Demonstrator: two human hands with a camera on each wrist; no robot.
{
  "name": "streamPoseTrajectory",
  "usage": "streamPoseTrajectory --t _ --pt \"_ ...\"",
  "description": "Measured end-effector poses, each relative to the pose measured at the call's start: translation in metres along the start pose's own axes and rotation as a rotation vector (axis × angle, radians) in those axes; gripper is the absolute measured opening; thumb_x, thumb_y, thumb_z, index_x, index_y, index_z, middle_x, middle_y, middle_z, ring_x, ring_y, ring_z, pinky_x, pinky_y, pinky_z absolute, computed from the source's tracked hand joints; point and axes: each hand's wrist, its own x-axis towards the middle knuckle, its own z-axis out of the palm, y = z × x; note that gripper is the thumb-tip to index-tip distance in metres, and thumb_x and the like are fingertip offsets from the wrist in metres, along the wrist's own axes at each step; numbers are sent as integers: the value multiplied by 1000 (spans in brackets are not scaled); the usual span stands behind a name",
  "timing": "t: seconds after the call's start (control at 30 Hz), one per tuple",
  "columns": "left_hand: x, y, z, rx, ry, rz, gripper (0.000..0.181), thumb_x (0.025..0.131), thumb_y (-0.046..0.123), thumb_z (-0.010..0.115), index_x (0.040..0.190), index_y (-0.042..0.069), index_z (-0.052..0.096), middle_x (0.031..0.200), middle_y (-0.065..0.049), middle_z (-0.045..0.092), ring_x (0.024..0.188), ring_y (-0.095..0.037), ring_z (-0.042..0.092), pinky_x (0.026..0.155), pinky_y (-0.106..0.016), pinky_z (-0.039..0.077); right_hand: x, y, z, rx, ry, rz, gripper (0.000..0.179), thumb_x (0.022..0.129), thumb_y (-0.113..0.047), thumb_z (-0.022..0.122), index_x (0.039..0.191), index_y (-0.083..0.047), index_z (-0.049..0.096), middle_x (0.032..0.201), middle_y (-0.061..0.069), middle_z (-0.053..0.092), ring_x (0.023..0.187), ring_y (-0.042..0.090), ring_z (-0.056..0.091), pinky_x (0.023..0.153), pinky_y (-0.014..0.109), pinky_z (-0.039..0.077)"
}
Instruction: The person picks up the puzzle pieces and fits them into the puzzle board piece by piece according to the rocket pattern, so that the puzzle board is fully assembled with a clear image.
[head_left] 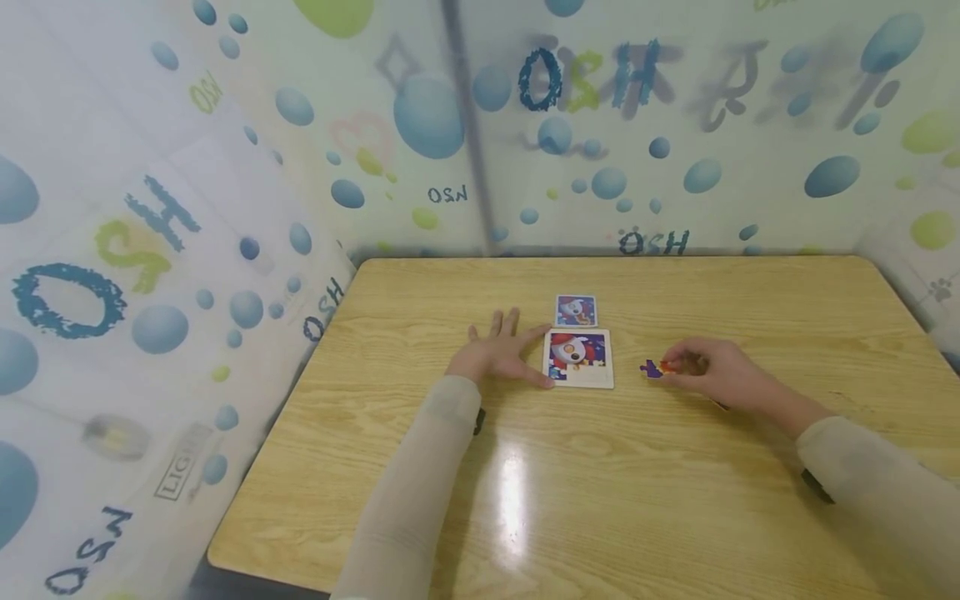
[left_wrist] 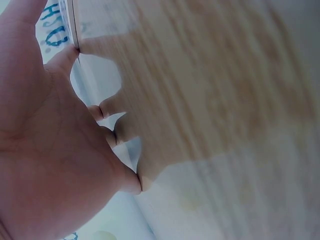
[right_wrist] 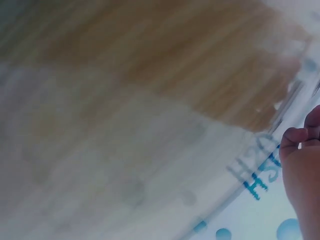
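Note:
A square jigsaw puzzle board (head_left: 592, 379) with a pale frame lies on the table; its picture of a white character in red is partly filled, with a pale bare patch at the lower right. My left hand (head_left: 501, 357) rests on the table with fingers spread, thumb and index finger at the board's left corners. In the left wrist view, the fingertips of the left hand (left_wrist: 65, 145) touch the tabletop. To the right of the board, my right hand (head_left: 716, 371) pinches a purple and orange puzzle piece (head_left: 652, 370). Only part of the right hand (right_wrist: 302, 160) shows in the right wrist view.
Just behind the board lies a smaller square picture card (head_left: 576, 311) with a similar character. A thin edge of something (head_left: 720, 406) shows beneath the right hand. The wooden table (head_left: 600, 483) meets a patterned wall (head_left: 510, 175) at its back.

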Motion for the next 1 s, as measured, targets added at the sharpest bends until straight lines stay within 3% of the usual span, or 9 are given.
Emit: streamPoseTrajectory --t 0.3,1.0 --pt "0 3 -2 -10 -9 -2 112 79 79 76 168 53 12 179 -8 -24 164 -40 -25 123 -78 -18 15 -24 15 -10 -29 -18 31 94 -36 83 112 -13 75 94 0 67 88 19 54 69 23 47" --pt "0 3 -2 -7 -10 0 111 80 79 75 168 52 14 179 -8 -23 164 -40 -25 123 -78 -17 47 -66 45 -28 -81 -35 29 95 -30 81 116 -11 74 95 2 65 85 18 54 69 27 46"
